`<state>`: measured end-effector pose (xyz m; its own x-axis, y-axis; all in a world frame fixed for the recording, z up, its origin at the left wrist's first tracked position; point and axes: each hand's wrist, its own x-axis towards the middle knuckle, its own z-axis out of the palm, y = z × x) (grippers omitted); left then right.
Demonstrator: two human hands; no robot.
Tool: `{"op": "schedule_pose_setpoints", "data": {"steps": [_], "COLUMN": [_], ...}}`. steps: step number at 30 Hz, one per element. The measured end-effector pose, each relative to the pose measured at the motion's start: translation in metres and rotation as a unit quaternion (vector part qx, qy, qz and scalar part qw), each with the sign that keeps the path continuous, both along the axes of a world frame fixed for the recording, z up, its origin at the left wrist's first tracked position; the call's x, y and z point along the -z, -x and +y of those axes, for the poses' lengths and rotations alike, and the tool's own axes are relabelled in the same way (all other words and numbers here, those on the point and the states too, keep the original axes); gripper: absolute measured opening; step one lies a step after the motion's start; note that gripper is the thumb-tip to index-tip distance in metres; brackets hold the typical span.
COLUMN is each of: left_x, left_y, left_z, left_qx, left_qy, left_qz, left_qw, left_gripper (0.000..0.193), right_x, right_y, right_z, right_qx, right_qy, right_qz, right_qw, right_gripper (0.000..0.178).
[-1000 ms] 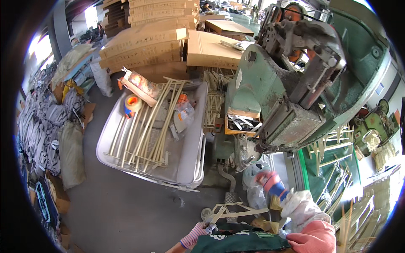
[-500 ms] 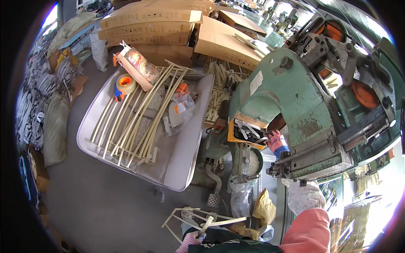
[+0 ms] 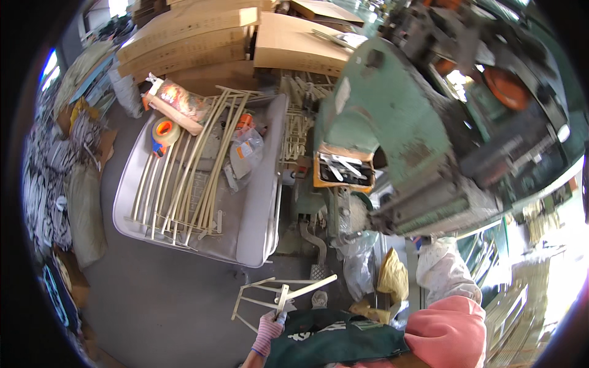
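My left hand (image 3: 268, 331), in a pink-and-white striped glove, is closed around one end of a cream-coloured tubular frame (image 3: 311, 287). The frame's bars spread out above the dark green apron. My right arm, in a pink sleeve and a whitish oversleeve (image 3: 443, 270), reaches up beneath the head of a green press machine (image 3: 392, 104). Only a sliver of the glove's blue cuff shows there; the fingers are hidden behind the machine. Left of that arm, an open box (image 3: 344, 170) on the machine holds pale flat strips and dark pieces.
A light grey padded tray (image 3: 245, 236) on the left carries cream rods (image 3: 195, 165), a tape dispenser (image 3: 164, 132) and plastic bags. Stacked cartons (image 3: 184, 40) stand behind. A foot pedal (image 3: 318, 271) and a yellow bag (image 3: 392, 275) lie low near the machine. Sacks and bundled parts line the left.
My right hand has left the box and dropped nearer to me, behind the machine's head. My left hand has lifted the frame slightly. The whole view has shifted.
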<state>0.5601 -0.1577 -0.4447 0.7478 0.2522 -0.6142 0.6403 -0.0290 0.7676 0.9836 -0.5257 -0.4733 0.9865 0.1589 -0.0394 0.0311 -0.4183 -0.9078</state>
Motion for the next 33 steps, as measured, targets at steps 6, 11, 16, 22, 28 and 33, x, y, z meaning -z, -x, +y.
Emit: {"op": "schedule_pose_setpoints", "data": {"steps": [6,11,16,22,28,33], "left_x": [-0.031,-0.046,-0.048,-0.059,-0.060,-0.050], "left_y": [-0.008,-0.008,0.000,0.002,-0.012,0.003], "left_z": [-0.006,-0.014,-0.031,-0.056,-0.060,-0.072], "left_qx": [0.011,0.073,0.111,0.104,0.279,0.224], "left_qy": [-0.013,-0.007,-0.020,-0.003,-0.074,-0.062], "left_qz": [0.046,-0.024,0.020,0.049,0.042,0.157], "left_qw": [0.999,0.997,0.993,0.993,0.957,0.960], "left_gripper": [0.022,0.030,0.029,0.032,0.037,0.037], "right_x": [-0.043,-0.056,-0.017,-0.082,-0.071,-0.047], "right_y": [0.140,0.188,0.172,0.194,0.200,0.191], "right_z": [0.054,0.125,0.097,0.074,0.107,0.052], "right_qx": [0.405,0.128,0.084,0.018,0.200,0.138], "right_qy": [-0.532,-0.278,-0.291,-0.537,-0.486,-0.218], "right_qz": [-0.071,0.198,-0.093,0.051,0.404,-0.138], "right_qw": [0.740,0.931,0.948,0.842,0.748,0.956], "right_gripper": [0.010,0.015,0.009,0.009,0.017,0.010]}}
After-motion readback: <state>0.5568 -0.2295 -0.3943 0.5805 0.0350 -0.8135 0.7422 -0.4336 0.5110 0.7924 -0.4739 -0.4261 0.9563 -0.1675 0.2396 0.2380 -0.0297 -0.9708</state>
